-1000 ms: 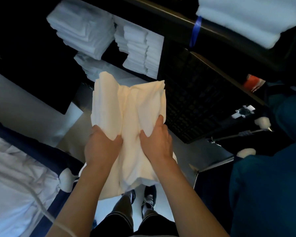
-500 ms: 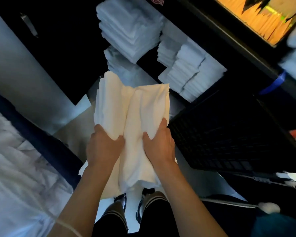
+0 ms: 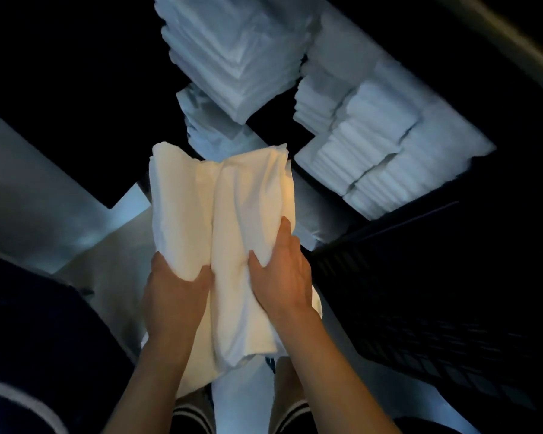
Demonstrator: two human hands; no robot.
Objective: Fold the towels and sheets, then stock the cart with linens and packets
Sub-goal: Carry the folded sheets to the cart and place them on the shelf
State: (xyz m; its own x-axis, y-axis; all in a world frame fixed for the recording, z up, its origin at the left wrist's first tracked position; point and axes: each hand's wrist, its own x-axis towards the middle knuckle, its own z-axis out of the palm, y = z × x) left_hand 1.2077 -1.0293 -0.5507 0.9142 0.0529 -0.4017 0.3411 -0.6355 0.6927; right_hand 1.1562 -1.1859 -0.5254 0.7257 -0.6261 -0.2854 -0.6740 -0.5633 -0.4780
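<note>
A folded cream-white sheet [image 3: 220, 220] is held out in front of me, its far edge pointing at the cart shelves. My left hand [image 3: 174, 296] grips its near left side and my right hand [image 3: 282, 274] grips its near right side, thumbs on top. Beyond the sheet, a tall stack of folded white linens [image 3: 232, 54] sits on an upper cart shelf. To its right are rows of small folded white towels [image 3: 386, 142]. A lower, looser pile of white linen [image 3: 207, 126] lies just past the sheet's far edge.
A dark ribbed bin wall [image 3: 420, 308] stands close on the right. A dark cart panel [image 3: 60, 89] fills the upper left, a dark-covered bed edge [image 3: 29, 339] the lower left. My legs and pale floor [image 3: 242, 399] show below the sheet.
The view has swung toward the cart shelves, which now sit closer and more central. Both hands keep the same grip on the sheet, carried nearer to the lower linen pile.
</note>
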